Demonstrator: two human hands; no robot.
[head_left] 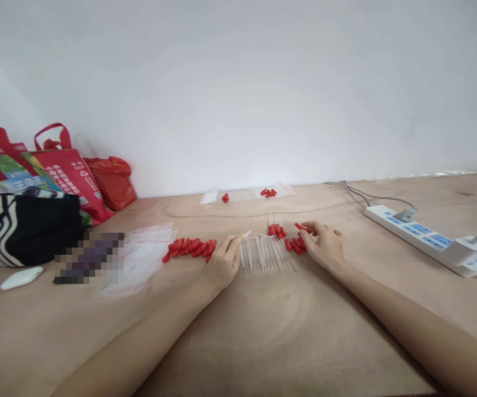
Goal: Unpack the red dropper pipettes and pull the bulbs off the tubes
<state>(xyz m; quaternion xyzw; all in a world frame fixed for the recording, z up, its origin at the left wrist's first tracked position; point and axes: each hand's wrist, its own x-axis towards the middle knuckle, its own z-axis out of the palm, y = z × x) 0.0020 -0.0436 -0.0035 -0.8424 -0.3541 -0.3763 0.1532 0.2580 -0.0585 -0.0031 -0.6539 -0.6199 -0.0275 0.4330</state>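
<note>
My left hand point(224, 259) is closed, with a clear glass dropper tube point(247, 234) pinched at the fingertips, its end pointing up to the right. Between thumb and fingers of my right hand point(324, 242) is a red rubber dropper bulb point(300, 226). A row of loose dropper tubes point(263, 253) lies on the table between both hands. Beside my left hand is a pile of red bulbs point(188, 247); a smaller group of red bulbs point(295, 245) lies by my right fingers. Just behind the tubes, several droppers with bulbs fitted point(277, 227) lie together.
Clear zip bags point(139, 256) lie left of the bulbs. Near the wall are more bags with red bulbs point(268, 193). A power strip point(428, 237) with cables sits at right. Shopping bags point(70, 173), a black striped bag point(35, 229) and a white object point(22, 278) stand left.
</note>
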